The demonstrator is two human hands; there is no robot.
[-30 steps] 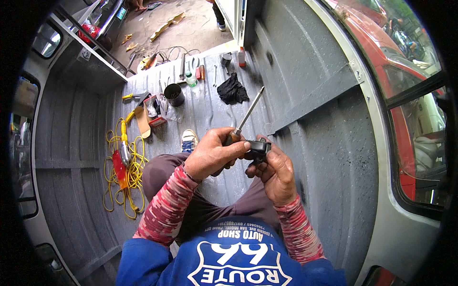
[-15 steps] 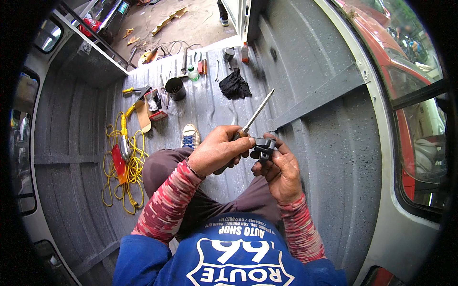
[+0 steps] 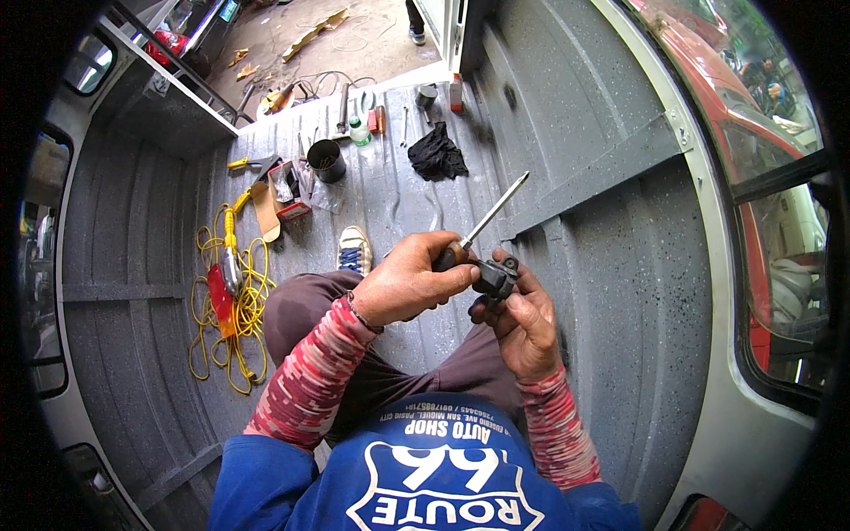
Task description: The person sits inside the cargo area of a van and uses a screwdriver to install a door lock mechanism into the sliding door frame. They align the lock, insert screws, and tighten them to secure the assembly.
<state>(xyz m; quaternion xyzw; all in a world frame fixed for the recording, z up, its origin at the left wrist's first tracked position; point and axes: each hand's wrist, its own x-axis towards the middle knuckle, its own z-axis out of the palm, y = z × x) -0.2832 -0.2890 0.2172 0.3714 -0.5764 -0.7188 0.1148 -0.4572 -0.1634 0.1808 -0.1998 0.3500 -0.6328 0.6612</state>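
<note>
My left hand [image 3: 409, 281] is closed round the handle of a screwdriver [image 3: 498, 210], whose metal shaft points up and to the right, away from me. The left thumb reaches to the edge of a small black part [image 3: 496, 278], which looks like a moulded bracket or latch. My right hand [image 3: 529, 332] pinches that part between thumb and fingers, in front of my lap. The screwdriver's tip touches nothing. Some of the left fingers are hidden behind the hand.
On the ribbed grey floor lie a yellow-corded work lamp [image 3: 232, 265], an opened box [image 3: 282, 196], a black cup [image 3: 326, 161], a green-tinted bottle [image 3: 359, 131], a hammer [image 3: 343, 111], a wrench [image 3: 405, 126] and a black cloth [image 3: 437, 152]. Grey metal walls stand on both sides.
The black part has turned in my right hand and shows another face. The screwdriver has shifted slightly to the right with my left hand.
</note>
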